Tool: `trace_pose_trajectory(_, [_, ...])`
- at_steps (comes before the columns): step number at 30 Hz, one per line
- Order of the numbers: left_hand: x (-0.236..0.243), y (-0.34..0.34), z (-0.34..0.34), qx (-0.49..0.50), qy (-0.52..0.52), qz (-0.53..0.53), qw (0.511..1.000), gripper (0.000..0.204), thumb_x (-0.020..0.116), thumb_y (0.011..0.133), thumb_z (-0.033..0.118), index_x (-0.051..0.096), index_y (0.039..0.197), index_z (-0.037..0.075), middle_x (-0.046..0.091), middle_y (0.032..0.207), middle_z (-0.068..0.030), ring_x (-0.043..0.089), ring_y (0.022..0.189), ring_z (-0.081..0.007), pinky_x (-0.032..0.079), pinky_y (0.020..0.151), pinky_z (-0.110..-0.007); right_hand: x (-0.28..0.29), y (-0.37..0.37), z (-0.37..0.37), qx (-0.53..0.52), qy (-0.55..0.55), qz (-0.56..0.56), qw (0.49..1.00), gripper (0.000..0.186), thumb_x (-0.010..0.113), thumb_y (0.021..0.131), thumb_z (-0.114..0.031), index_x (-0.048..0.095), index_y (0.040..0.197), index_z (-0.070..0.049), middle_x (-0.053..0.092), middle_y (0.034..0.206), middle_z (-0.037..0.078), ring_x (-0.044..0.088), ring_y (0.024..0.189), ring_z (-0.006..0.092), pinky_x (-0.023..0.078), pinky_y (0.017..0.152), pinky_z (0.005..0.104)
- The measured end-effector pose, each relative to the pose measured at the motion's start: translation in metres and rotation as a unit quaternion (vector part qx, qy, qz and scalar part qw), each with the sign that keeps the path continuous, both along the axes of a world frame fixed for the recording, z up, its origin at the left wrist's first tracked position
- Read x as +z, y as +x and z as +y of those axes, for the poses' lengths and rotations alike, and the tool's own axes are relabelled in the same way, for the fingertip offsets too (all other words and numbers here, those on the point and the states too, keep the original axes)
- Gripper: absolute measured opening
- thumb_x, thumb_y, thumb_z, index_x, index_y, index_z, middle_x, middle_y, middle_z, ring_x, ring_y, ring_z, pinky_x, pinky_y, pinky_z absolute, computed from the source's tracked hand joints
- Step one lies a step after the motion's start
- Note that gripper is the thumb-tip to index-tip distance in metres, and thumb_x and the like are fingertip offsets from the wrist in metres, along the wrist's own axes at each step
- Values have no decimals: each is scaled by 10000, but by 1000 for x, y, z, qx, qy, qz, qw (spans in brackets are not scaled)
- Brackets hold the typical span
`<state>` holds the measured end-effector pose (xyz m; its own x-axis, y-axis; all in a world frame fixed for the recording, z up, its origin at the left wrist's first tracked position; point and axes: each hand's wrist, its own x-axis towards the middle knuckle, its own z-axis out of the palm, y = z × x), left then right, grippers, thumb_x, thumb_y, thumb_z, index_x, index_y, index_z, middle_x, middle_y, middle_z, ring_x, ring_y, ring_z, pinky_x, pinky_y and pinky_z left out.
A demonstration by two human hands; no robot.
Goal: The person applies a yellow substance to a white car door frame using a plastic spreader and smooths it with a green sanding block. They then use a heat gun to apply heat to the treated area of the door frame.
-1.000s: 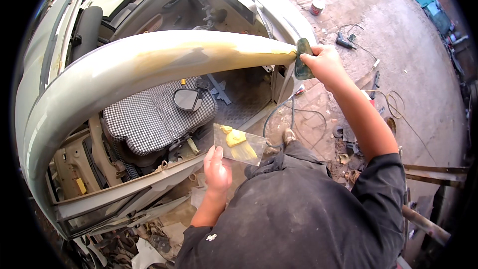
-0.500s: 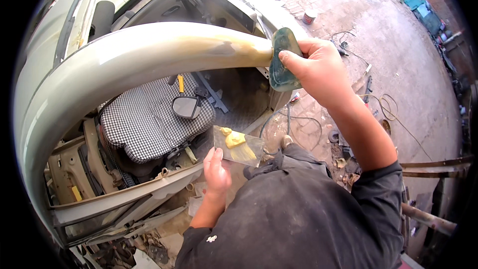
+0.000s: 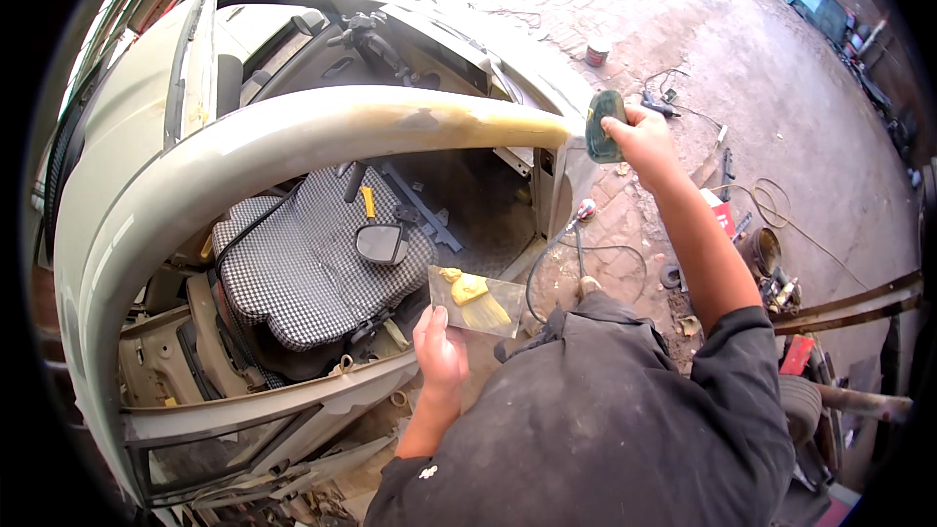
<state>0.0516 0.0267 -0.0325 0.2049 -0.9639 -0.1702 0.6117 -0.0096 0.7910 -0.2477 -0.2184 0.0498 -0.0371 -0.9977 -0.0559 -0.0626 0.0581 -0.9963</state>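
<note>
My right hand (image 3: 639, 140) pinches a dark green spreader (image 3: 604, 127) between thumb and fingers, at the right end of the car's curved pillar (image 3: 342, 122). Whether the spreader touches the pillar I cannot tell. Yellow filler coats the pillar's right part, with a grey patch in it. Lower down, my left hand (image 3: 441, 346) grips a clear flat plate (image 3: 508, 298) by its left side. A lump of yellow filler (image 3: 468, 287) sits on that plate, with a thin smear below it.
Inside the car body, a checked seat (image 3: 293, 268) carries a loose mirror (image 3: 382, 243) and a yellow-handled tool (image 3: 367, 201). A hose (image 3: 532, 283) and cables curl over the ground. A can (image 3: 597, 51) stands beyond the pillar; metal bars (image 3: 849, 303) lie at right.
My right hand and the spreader have moved right, off to the pillar's end. The view has shifted, so the car appears lower and further right. My left hand keeps hold of the plate.
</note>
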Motion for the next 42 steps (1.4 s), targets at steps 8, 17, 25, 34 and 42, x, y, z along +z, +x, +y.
trace_pose_trajectory(8, [14, 10, 15, 38, 1, -22, 999, 374, 456, 1016, 191, 553, 1263, -72, 640, 1206, -151, 629, 1090, -251, 510, 928, -386, -38, 41, -1, -38, 32, -64, 997, 228, 632, 904, -16, 689, 1114, 52, 709, 941, 51, 635, 789, 97, 535, 737, 284])
trace_pose_trajectory(17, [-17, 8, 17, 59, 38, -57, 996, 375, 426, 1021, 223, 529, 1254, -52, 658, 1155, -156, 678, 938, -260, 563, 715, -387, 30, 113, 61, 2, -158, -121, 980, 245, 647, 894, -62, 689, 1123, 15, 690, 863, 35, 621, 773, 87, 514, 702, 269])
trace_pose_trajectory(25, [-4, -8, -1, 22, 45, -63, 997, 380, 409, 1027, 203, 517, 1262, -75, 661, 1158, -180, 685, 974, -287, 581, 774, -417, 36, 107, 79, 29, -200, -243, 949, 212, 619, 973, -13, 638, 1173, 57, 684, 1024, 38, 618, 876, 73, 513, 759, 236])
trace_pose_trajectory(34, [8, -7, -1, 68, 65, -92, 991, 366, 420, 1017, 165, 506, 1284, -70, 627, 1235, -179, 652, 1080, -318, 571, 852, -481, -84, 54, 24, -116, -20, -166, 979, 220, 623, 954, -25, 667, 1152, 59, 702, 983, 43, 624, 846, 81, 509, 773, 246])
trace_pose_trajectory(42, [9, 34, -17, -14, 97, -88, 991, 350, 422, 1014, 155, 511, 1268, -69, 606, 1262, -178, 603, 1162, -292, 485, 1015, -451, -30, 124, 67, -183, -94, -103, 973, 231, 655, 895, -28, 685, 1118, 25, 689, 973, 131, 648, 848, 190, 508, 794, 318])
